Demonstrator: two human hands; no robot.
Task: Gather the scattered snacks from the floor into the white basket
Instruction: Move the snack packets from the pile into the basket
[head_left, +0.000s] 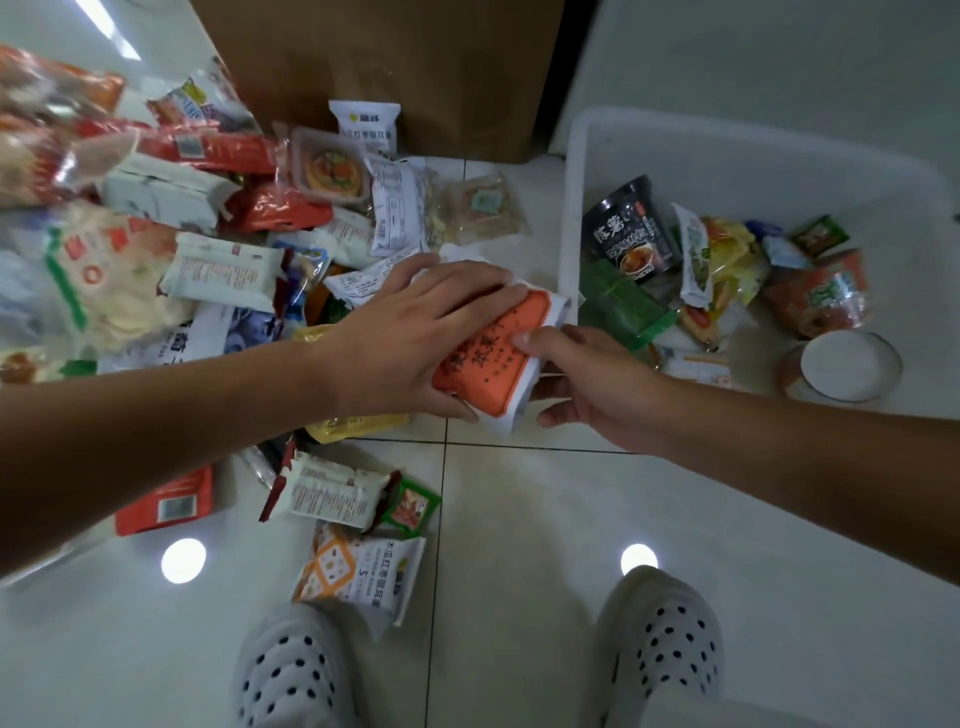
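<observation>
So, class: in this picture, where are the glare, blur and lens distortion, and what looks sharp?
Head view: two round glare spots on the glossy white floor tiles; the red and clear snack packets at far left smear into blur; the rim of the white plastic basket bows from the wide lens; the orange snack packet gripped by the left hand and right hand looks sharp.

The orange flat plastic snack packet (493, 358) has dark written characters on its face and a white border. The white rectangular plastic basket (727, 156) is plain, without pattern. Inside it, the black round paper cup (631, 234) carries white characters, the green foil pouch (618, 306) is of one colour, and the crinkled plastic bag (732, 252) is yellow. The glossy floor tiles (519, 519) are pale grey-white with dark joints. The light grey soft slippers (660, 639) have black dots. The white flat pouch (358, 571) on the floor shows an orange diamond pattern.
</observation>
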